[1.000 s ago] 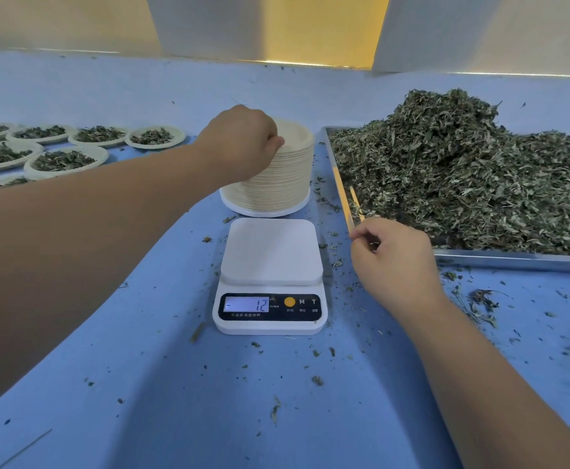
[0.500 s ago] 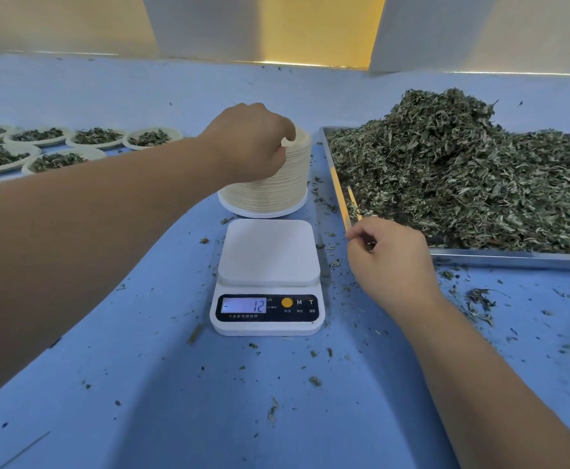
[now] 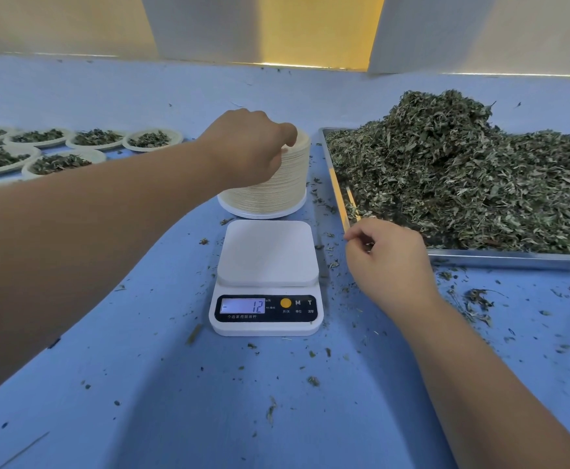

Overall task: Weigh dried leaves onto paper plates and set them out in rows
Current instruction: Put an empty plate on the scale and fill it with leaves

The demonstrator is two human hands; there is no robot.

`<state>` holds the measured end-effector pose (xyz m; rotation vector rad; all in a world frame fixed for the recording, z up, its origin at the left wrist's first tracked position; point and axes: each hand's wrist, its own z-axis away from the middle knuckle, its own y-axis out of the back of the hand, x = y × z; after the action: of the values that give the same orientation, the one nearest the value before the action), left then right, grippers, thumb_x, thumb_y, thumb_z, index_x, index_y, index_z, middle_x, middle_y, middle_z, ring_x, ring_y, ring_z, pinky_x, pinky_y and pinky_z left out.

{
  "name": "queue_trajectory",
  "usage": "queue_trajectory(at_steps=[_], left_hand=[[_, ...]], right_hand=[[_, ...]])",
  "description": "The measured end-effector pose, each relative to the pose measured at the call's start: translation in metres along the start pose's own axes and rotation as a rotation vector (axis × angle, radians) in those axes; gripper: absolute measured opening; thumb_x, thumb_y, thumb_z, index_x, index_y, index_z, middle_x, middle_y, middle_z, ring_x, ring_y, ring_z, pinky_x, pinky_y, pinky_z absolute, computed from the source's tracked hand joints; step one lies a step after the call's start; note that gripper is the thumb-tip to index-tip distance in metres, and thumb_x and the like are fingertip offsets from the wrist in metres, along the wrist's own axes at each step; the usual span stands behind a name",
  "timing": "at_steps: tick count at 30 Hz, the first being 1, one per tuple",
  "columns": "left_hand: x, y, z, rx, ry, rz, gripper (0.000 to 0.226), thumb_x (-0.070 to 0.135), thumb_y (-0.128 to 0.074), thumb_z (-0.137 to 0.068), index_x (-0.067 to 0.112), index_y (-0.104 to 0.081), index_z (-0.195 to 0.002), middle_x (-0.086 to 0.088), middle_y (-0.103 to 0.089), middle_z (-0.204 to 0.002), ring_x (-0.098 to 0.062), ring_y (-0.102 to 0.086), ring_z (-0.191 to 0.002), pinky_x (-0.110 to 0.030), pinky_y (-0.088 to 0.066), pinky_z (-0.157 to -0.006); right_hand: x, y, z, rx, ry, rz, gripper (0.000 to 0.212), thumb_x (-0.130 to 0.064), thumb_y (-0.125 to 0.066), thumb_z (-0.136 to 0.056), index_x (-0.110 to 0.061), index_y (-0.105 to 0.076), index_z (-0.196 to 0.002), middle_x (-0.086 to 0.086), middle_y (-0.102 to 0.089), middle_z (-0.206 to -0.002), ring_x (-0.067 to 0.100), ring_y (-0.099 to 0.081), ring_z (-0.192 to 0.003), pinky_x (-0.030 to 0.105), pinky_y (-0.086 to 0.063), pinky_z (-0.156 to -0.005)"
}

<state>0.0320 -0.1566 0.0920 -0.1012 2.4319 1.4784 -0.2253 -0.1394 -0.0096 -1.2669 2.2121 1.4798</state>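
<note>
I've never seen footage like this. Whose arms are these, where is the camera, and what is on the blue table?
No machine here: these are a person's two bare arms, filmed by one camera worn on their head, looking forward and down. The left hand grips the top of a stack of paper plates. The right hand is by the metal tray heaped with dried leaves, fingers curled; whether it holds anything is unclear. Between them sits a white kitchen scale, nothing on it, display showing 12. At far left, filled plates lie in rows. Leaf crumbs dot the blue cover.
</note>
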Motion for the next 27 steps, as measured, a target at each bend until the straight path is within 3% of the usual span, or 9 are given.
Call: queue_trajectory(at_steps=[5, 9, 15, 19, 22, 25, 27], left_hand=[[-0.002, -0.001, -0.001, 0.017, -0.003, -0.007, 0.03, 0.021, -0.047, -0.101, 0.017, -0.062, -0.127, 0.003, -0.031, -0.065, -0.033, -0.048, -0.066, -0.033, -0.027, -0.058], [-0.002, -0.002, -0.001, 0.021, -0.018, -0.034, 0.023, 0.017, -0.047, -0.1, 0.013, -0.068, -0.109, 0.002, -0.031, -0.063, -0.03, -0.042, -0.061, -0.03, -0.019, -0.055], [0.004, 0.001, -0.001, -0.019, -0.048, -0.151, 0.014, 0.012, -0.049, -0.097, 0.006, -0.056, -0.108, -0.004, -0.032, -0.06, -0.021, -0.029, -0.049, -0.029, -0.016, -0.05], [0.016, 0.005, -0.003, -0.011, -0.084, -0.254, 0.043, -0.002, -0.052, -0.087, 0.009, -0.031, -0.123, -0.004, -0.033, -0.057, -0.018, -0.027, -0.045, -0.029, -0.014, -0.047], [0.018, 0.008, -0.007, 0.017, -0.1, -0.24, 0.06, -0.012, -0.053, -0.078, 0.018, -0.018, -0.116, -0.005, -0.034, -0.063, -0.02, -0.027, -0.046, -0.029, -0.015, -0.047], [0.018, 0.008, -0.01, 0.04, -0.014, -0.243, 0.06, -0.009, -0.058, -0.076, 0.013, -0.028, -0.124, -0.004, -0.031, -0.077, -0.024, -0.032, -0.057, -0.031, -0.017, -0.048], [0.016, 0.009, -0.009, 0.064, 0.11, -0.193, 0.045, -0.006, -0.058, -0.077, 0.008, -0.041, -0.116, -0.003, -0.03, -0.075, -0.028, -0.039, -0.069, -0.033, -0.021, -0.052]], right_hand=[[-0.001, 0.0, 0.0, 0.002, -0.003, -0.007, 0.018, -0.013, -0.056, -0.091, -0.021, -0.073, -0.087, -0.007, -0.067, -0.074, 0.011, -0.056, -0.055, 0.034, -0.055, -0.058], [-0.001, 0.0, 0.0, -0.009, -0.003, -0.004, 0.018, -0.014, -0.056, -0.092, -0.02, -0.072, -0.087, -0.007, -0.066, -0.073, 0.012, -0.055, -0.054, 0.035, -0.055, -0.058], [-0.001, 0.0, 0.0, -0.009, 0.002, 0.005, 0.018, -0.014, -0.056, -0.092, -0.02, -0.073, -0.088, -0.007, -0.067, -0.075, 0.011, -0.056, -0.056, 0.033, -0.054, -0.058], [-0.001, 0.001, 0.0, -0.017, -0.005, 0.005, 0.019, -0.015, -0.055, -0.091, -0.022, -0.073, -0.09, -0.01, -0.067, -0.077, 0.007, -0.055, -0.056, 0.03, -0.052, -0.059], [0.0, 0.001, 0.0, -0.012, -0.009, 0.002, 0.019, -0.015, -0.055, -0.091, -0.022, -0.073, -0.09, -0.009, -0.067, -0.078, 0.009, -0.056, -0.058, 0.032, -0.053, -0.06], [0.0, 0.0, 0.0, -0.012, -0.013, -0.001, 0.019, -0.015, -0.055, -0.091, -0.021, -0.073, -0.091, -0.008, -0.067, -0.078, 0.01, -0.055, -0.058, 0.033, -0.054, -0.06], [-0.001, 0.0, 0.0, -0.016, -0.016, 0.001, 0.019, -0.015, -0.055, -0.091, -0.021, -0.073, -0.091, -0.008, -0.067, -0.078, 0.011, -0.056, -0.058, 0.034, -0.055, -0.06]])
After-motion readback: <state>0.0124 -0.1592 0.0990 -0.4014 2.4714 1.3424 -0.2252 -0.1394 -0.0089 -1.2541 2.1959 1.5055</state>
